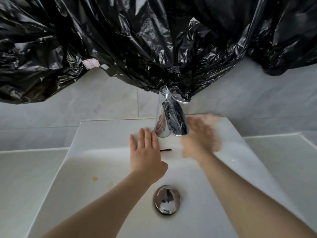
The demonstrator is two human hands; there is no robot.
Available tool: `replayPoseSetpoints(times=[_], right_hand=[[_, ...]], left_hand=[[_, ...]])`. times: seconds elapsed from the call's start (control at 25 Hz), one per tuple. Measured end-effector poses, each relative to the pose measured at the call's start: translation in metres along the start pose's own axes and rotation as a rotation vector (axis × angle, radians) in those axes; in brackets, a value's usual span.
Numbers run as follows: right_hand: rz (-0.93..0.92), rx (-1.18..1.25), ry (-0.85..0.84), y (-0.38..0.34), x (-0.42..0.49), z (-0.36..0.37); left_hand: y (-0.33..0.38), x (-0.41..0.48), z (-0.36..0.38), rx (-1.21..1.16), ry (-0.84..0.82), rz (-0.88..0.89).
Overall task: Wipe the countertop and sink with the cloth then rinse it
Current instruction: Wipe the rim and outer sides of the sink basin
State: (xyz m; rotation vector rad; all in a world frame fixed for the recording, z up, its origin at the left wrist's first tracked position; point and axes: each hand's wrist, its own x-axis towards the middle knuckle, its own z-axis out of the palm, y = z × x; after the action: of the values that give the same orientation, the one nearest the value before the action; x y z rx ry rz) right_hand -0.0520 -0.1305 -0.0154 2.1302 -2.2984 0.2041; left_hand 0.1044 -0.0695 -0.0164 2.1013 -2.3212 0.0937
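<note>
Hands flank the tap (164, 121) at the back ledge of your sink (103, 169): L hand (145, 152) flat, fingers straight; R hand (202, 136) too blurred to tell. No cloth visible, so can't say which hand's nearer it.

Soft, even light fills my view; glare streaks the black plastic sheet (120, 40) at twelve o'clock, the right hand (202, 136) smears with motion blur, and wide-angle bending curves the edges.
</note>
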Motion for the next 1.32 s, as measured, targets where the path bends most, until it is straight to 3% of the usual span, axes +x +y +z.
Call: replayPoseSetpoints(times=[0.12, 0.2, 0.24, 0.32, 0.4, 0.56, 0.72, 0.84, 1.0, 1.16, 1.32], right_hand=[[-0.201, 0.090, 0.073, -0.030, -0.014, -0.010], [-0.190, -0.090, 0.020, 0.008, -0.006, -0.006], [-0.091, -0.117, 0.007, 0.033, -0.001, -0.006], [0.217, 0.065, 0.050, 0.069, -0.003, -0.007], [0.314, 0.066, 0.080, 0.060, -0.014, -0.005], [-0.067, 0.079, 0.071, -0.004, -0.015, -0.003], [-0.251, 0.090, 0.007, 0.002, 0.005, -0.008], [-0.131, 0.092, -0.024, 0.057, 0.018, -0.005], [0.114, 0.122, 0.057, 0.094, 0.004, -0.004], [-0.033, 0.015, 0.019, 0.098, 0.012, 0.006], [-0.001, 0.192, -0.077, 0.115, 0.045, 0.006]], left_hand=[[-0.002, -0.001, 0.003, -0.010, 0.006, 0.003], [-0.004, -0.001, 0.003, -0.019, 0.019, 0.011], [-0.005, 0.000, 0.003, -0.017, 0.024, 0.021], [-0.004, 0.000, 0.003, -0.016, 0.018, 0.033], [-0.002, 0.000, 0.003, -0.004, 0.024, 0.034], [0.001, 0.000, 0.002, 0.016, 0.032, 0.005], [0.003, -0.001, 0.002, 0.003, 0.040, -0.024], [0.005, -0.001, -0.001, -0.017, 0.026, -0.048], [0.018, -0.007, -0.003, -0.117, 0.065, -0.133], [0.061, -0.023, 0.009, -0.219, 0.252, -0.121], [0.110, -0.008, 0.006, -0.288, 0.178, 0.068]])
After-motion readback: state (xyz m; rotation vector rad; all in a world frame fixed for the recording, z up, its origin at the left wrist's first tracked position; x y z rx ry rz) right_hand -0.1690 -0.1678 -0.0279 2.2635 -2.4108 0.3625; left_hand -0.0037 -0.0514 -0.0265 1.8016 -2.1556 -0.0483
